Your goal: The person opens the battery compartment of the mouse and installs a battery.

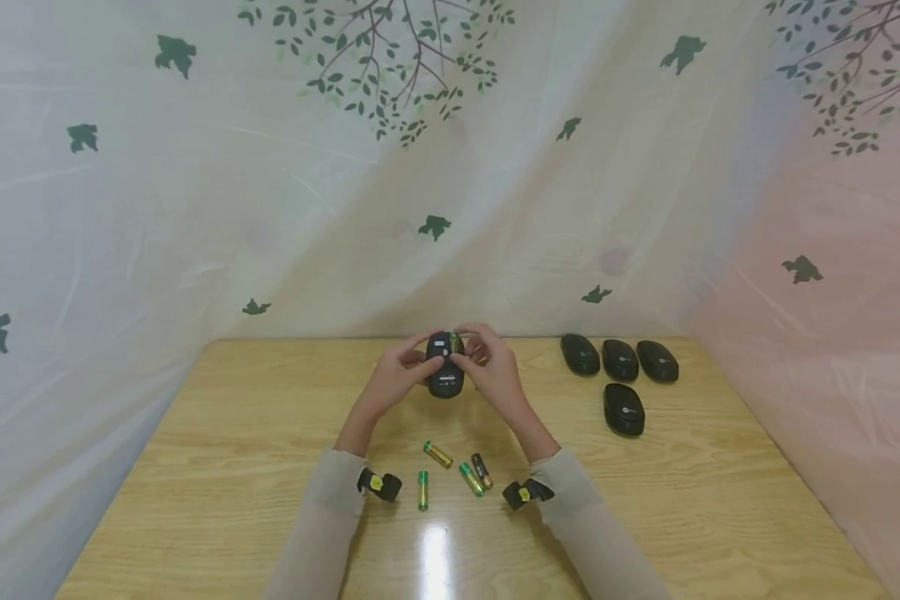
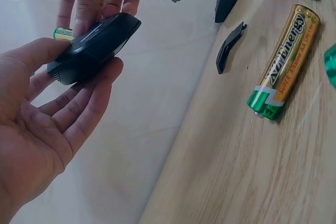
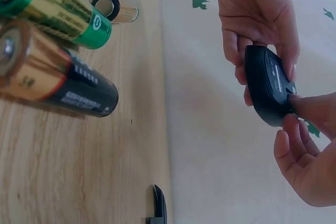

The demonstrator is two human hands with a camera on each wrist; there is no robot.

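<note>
Near the back edge of the table, my left hand (image 1: pixel 396 379) holds a black computer mouse (image 1: pixel 446 385) with its underside facing me. The left thumb lies on the underside and the fingers support the far side, as the left wrist view shows. My right hand (image 1: pixel 495 367) pinches a green-and-gold AA battery (image 1: pixel 454 342) at the mouse's upper right, thumb at its lower end and index finger at its top. In the left wrist view, the battery's green end (image 2: pixel 63 33) pokes out past the mouse's edge. The right hand partly hides the battery bay.
Several loose batteries (image 1: pixel 438 454) lie on the table (image 1: pixel 255 467) between my forearms, one of them black and gold (image 1: pixel 482 471). A small black cover (image 2: pixel 230 48) lies on the wood. Several black mice (image 1: pixel 624 409) sit at the back right. A printed curtain (image 1: pixel 345 208) hangs behind.
</note>
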